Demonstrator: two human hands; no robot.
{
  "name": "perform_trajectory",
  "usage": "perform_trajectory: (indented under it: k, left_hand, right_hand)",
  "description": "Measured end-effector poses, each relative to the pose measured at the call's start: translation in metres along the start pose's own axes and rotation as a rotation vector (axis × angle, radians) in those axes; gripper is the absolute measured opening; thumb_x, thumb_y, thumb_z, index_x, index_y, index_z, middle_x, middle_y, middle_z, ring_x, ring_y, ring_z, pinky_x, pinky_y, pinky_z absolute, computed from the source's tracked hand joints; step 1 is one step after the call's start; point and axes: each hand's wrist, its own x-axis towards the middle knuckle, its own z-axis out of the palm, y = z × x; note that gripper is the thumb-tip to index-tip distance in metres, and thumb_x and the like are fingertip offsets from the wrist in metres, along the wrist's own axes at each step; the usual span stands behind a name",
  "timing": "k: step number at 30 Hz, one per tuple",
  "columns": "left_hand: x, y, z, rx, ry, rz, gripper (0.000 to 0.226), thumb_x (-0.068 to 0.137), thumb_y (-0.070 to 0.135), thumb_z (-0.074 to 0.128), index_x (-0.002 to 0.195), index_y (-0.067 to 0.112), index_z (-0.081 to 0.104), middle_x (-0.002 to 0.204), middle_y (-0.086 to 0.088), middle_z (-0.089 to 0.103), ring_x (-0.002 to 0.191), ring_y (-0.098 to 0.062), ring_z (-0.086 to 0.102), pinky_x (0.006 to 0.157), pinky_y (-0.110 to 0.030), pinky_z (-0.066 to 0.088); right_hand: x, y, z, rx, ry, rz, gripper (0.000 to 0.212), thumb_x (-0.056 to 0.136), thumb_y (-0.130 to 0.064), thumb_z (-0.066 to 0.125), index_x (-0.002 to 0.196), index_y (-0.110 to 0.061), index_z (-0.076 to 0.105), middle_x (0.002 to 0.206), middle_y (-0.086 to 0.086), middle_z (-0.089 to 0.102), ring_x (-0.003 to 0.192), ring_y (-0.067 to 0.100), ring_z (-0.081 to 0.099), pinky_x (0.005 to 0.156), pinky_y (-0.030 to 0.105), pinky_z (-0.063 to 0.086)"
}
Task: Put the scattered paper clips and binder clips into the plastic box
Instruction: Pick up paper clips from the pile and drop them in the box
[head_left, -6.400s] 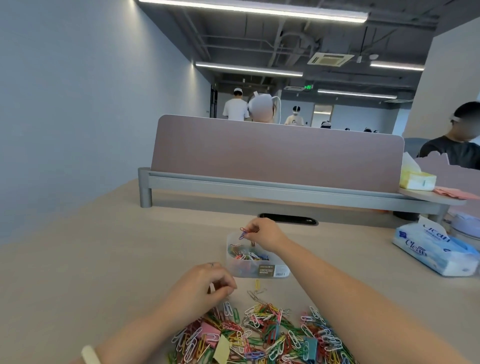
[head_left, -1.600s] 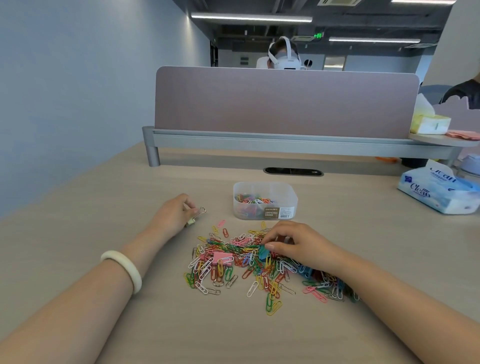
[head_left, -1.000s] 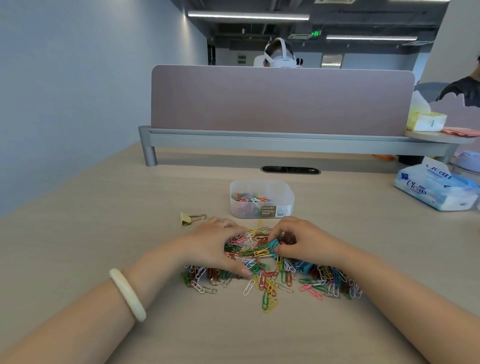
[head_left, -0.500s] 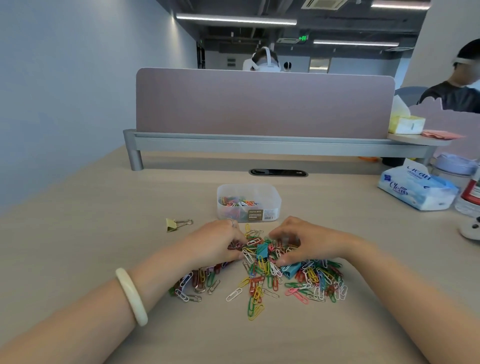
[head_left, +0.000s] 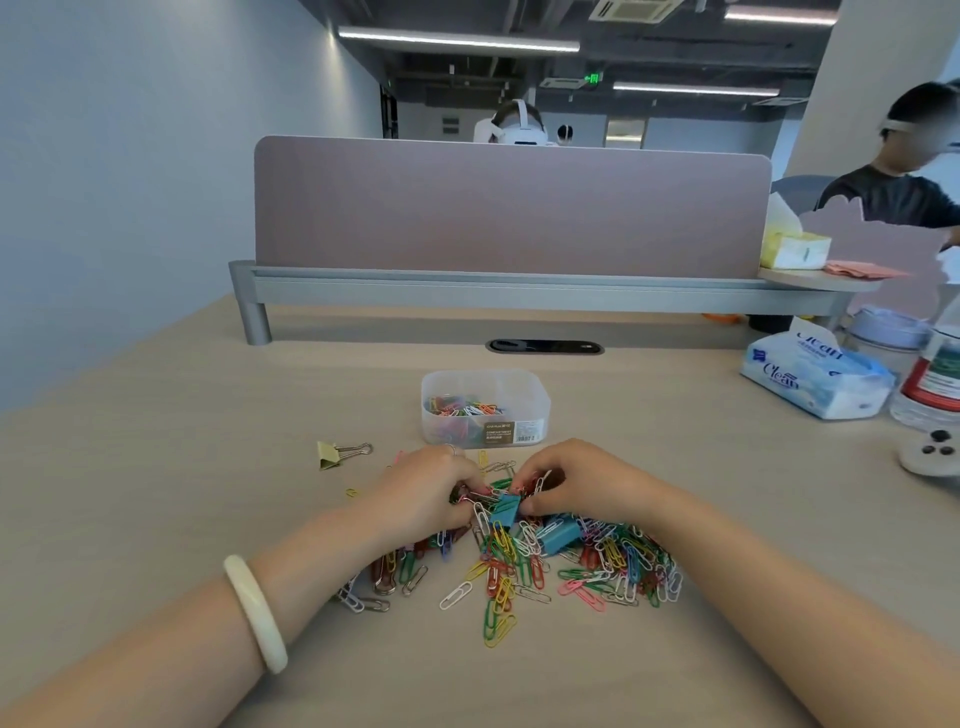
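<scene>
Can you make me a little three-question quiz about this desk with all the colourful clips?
1. True or false: the plastic box already has clips inside.
2. Where is the yellow binder clip lying? A) in the box B) alone, left of the pile C) on the tissue pack
3. What colour is the binder clip between the left hand and right hand?

Key: 1 true; 2 B; 3 blue.

Translucent plastic box; matt wood-grain desk; glossy bangle.
</scene>
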Motion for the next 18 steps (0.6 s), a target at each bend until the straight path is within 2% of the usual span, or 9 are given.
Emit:
perform_trajectory:
  k: [3,5,7,9,10,12,14,18]
  left_hand:
    - [-0.002,-0.003,-0.003,-0.108,0.039,-0.014,0.026,0.08,0.022,0.063,0.106,0.021,0.066,0.092,0.005,0.061,0.086,-0.014,0.053,0.072,-0.025,0.042]
    - [-0.004,-0.003,-0.006,-0.157,0.078,-0.019,0.024,0.08,0.021,0.064,0.104,0.02,0.067,0.074,0.017,0.048,0.073,-0.008,0.046,0.058,-0.018,0.034]
    - [-0.005,-0.003,-0.008,-0.189,0.116,-0.028,0.022,0.08,0.02,0.065,0.102,0.019,0.068,0.068,0.021,0.04,0.068,-0.005,0.042,0.054,-0.017,0.029]
    - [-0.006,-0.006,-0.01,-0.228,0.145,-0.042,0.021,0.079,0.017,0.066,0.1,0.017,0.069,0.071,0.022,0.046,0.067,-0.002,0.045,0.058,-0.015,0.034]
    - [-0.006,-0.007,-0.011,-0.245,0.153,-0.046,0.021,0.078,0.016,0.067,0.098,0.017,0.069,0.076,0.019,0.053,0.071,-0.001,0.05,0.065,-0.019,0.039]
    - [-0.006,-0.011,-0.012,-0.261,0.152,-0.053,0.02,0.077,0.015,0.067,0.096,0.016,0.07,0.091,0.005,0.065,0.087,-0.012,0.059,0.081,-0.029,0.046]
    - [-0.006,-0.012,-0.013,-0.265,0.154,-0.063,0.02,0.077,0.015,0.067,0.096,0.016,0.07,0.1,-0.001,0.067,0.095,-0.017,0.06,0.086,-0.033,0.047]
    - [-0.008,-0.011,-0.019,-0.279,0.155,-0.087,0.02,0.079,0.015,0.066,0.099,0.017,0.069,0.095,0.003,0.062,0.095,-0.016,0.059,0.09,-0.034,0.047]
  right_hand:
    - [-0.001,0.003,-0.002,0.169,0.033,0.053,0.015,0.078,-0.019,0.07,0.093,-0.015,0.071,0.086,-0.005,0.068,0.079,0.007,0.06,0.074,0.017,0.049]
    - [-0.001,0.003,-0.004,0.258,0.06,0.078,0.014,0.078,-0.017,0.07,0.092,-0.013,0.072,0.089,0.002,0.07,0.078,0.009,0.062,0.07,0.017,0.052]
    - [-0.001,0.001,-0.006,0.335,0.081,0.088,0.014,0.078,-0.016,0.071,0.091,-0.012,0.072,0.093,0.006,0.071,0.078,0.009,0.063,0.07,0.017,0.054]
    - [-0.001,0.0,-0.006,0.346,0.108,0.08,0.01,0.078,-0.017,0.071,0.088,-0.016,0.072,0.088,0.002,0.071,0.075,0.006,0.062,0.07,0.015,0.052]
    - [-0.001,-0.001,-0.006,0.349,0.118,0.076,0.008,0.078,-0.017,0.071,0.086,-0.019,0.072,0.084,-0.002,0.07,0.072,0.005,0.061,0.068,0.012,0.05]
    - [-0.002,-0.001,-0.007,0.389,0.128,0.074,0.007,0.078,-0.017,0.07,0.085,-0.021,0.072,0.082,-0.004,0.07,0.071,0.004,0.061,0.063,0.007,0.048]
    - [-0.002,-0.001,-0.007,0.442,0.133,0.076,0.009,0.079,-0.017,0.069,0.088,-0.017,0.072,0.082,-0.002,0.07,0.071,0.004,0.061,0.061,0.006,0.048]
    - [0.0,0.0,-0.007,0.473,0.169,0.087,0.013,0.079,-0.016,0.069,0.091,-0.014,0.071,0.085,0.002,0.069,0.071,0.005,0.059,0.057,0.004,0.045]
